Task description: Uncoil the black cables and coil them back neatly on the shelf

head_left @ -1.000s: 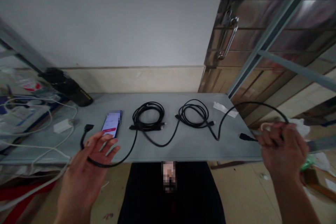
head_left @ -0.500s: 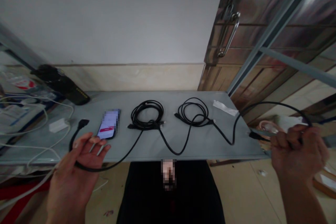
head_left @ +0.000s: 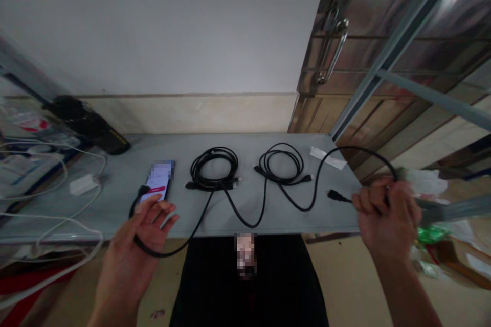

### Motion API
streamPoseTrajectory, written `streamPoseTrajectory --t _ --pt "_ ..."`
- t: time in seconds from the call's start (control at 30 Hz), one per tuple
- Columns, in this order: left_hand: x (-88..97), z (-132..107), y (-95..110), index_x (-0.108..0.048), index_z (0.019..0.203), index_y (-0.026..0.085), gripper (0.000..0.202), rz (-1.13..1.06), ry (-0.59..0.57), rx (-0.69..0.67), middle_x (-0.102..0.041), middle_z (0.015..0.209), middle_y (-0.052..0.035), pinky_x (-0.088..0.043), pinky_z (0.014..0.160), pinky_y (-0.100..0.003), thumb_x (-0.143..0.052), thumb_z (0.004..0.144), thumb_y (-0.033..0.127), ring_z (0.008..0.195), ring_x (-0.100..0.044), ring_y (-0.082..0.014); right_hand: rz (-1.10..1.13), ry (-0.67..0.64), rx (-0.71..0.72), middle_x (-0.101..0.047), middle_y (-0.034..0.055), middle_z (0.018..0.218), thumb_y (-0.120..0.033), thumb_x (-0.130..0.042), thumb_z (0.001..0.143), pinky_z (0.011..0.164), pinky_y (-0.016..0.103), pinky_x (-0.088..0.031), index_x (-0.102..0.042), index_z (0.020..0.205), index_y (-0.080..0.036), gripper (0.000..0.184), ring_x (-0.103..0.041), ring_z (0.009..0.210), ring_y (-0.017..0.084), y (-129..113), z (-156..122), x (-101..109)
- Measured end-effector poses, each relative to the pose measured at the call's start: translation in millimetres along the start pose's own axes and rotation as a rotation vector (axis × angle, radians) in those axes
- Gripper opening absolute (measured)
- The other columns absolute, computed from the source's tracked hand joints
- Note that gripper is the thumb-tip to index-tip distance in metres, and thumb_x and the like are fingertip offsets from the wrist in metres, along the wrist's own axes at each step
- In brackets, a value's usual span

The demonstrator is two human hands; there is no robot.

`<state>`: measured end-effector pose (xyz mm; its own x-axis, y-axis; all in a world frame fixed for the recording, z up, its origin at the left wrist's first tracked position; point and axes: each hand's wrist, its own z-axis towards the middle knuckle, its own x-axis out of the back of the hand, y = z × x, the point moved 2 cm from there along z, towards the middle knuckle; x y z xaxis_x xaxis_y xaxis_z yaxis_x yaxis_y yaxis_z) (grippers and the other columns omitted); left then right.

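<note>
A long black cable stretches between my hands, sagging along the front of the table. My left hand is at lower left, palm up with loosely curled fingers; the cable runs across it by the thumb. One black plug sticks up above that thumb, in front of the phone. My right hand is closed round the cable's other end, which arches above it. Another plug pokes out left of its knuckles. Two coiled black cables lie on the table behind the stretched one.
The grey table stands against a wall. At left are a black bottle, white cords and a white adapter. A white paper strip lies at back right. A metal frame post rises at right.
Both hands have moved inward, the left one to the right and the right one to the left. The cable's end plugs came along, and its right-hand arch has shifted left over the table.
</note>
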<state>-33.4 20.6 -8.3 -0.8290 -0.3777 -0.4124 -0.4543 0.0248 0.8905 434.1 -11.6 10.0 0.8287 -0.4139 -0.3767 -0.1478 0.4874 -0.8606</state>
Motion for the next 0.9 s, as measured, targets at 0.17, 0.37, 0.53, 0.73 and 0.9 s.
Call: streamPoseTrajectory --t 0.17,0.37,0.53,0.73,0.9 --pt "-30.8 -19 -40 -0.085 0.120 0.019 0.055 0.114 -0.092 0.138 -0.082 0.134 -0.0155 -0.066 0.105 -0.047 -0.096 0.080 0.055 0.131 -0.075 -0.0376 -0.086 -0.366 -0.085 -0.045 -0.0059 0.065 -0.046 -0.052 0.121 0.056 0.027 -0.037 -0.074 0.105 -0.025 0.034 -0.043 0.057 0.013 36 -49 -54" --pt "-63.8 -44 -62 -0.087 0.122 0.024 0.046 0.082 -0.259 0.225 -0.084 0.133 -0.0145 -0.055 0.123 -0.059 -0.093 0.083 0.047 0.134 -0.075 -0.0407 -0.363 -0.985 0.003 -0.069 0.0081 0.123 -0.033 -0.054 0.120 0.103 0.034 -0.056 -0.072 0.109 -0.024 0.024 -0.069 0.116 0.020 52 -97 -118" --pt "-77.1 -48 -56 -0.088 0.115 0.030 0.034 0.047 -0.261 0.205 -0.086 0.121 -0.0081 -0.063 0.113 -0.044 -0.091 0.083 0.040 0.122 -0.080 -0.0325 -0.531 -1.133 0.047 -0.071 0.0096 0.135 -0.032 -0.066 0.115 0.119 0.041 -0.053 -0.073 0.110 -0.023 0.012 -0.068 0.131 0.026 64 -106 -140" --pt "-102.5 -52 -47 -0.085 0.121 0.024 0.035 -0.233 -0.323 0.251 -0.075 0.091 -0.0021 -0.066 0.071 -0.030 -0.086 0.094 0.047 0.074 -0.071 -0.0166 -0.514 -1.128 0.076 -0.076 0.0109 0.127 -0.034 -0.066 0.115 0.120 0.046 -0.055 -0.063 0.130 -0.023 0.019 -0.071 0.130 0.028 72 -108 -145" --pt "-114.3 -52 -34 -0.083 0.124 0.012 0.036 -0.404 -0.398 0.251 -0.045 0.057 0.0084 -0.044 0.044 -0.016 -0.068 0.112 0.043 0.042 -0.028 -0.0060 -0.486 -1.077 0.074 -0.076 0.0070 0.112 -0.045 -0.067 0.114 0.107 0.045 -0.062 -0.057 0.121 -0.024 0.024 -0.077 0.110 0.026 74 -109 -148"
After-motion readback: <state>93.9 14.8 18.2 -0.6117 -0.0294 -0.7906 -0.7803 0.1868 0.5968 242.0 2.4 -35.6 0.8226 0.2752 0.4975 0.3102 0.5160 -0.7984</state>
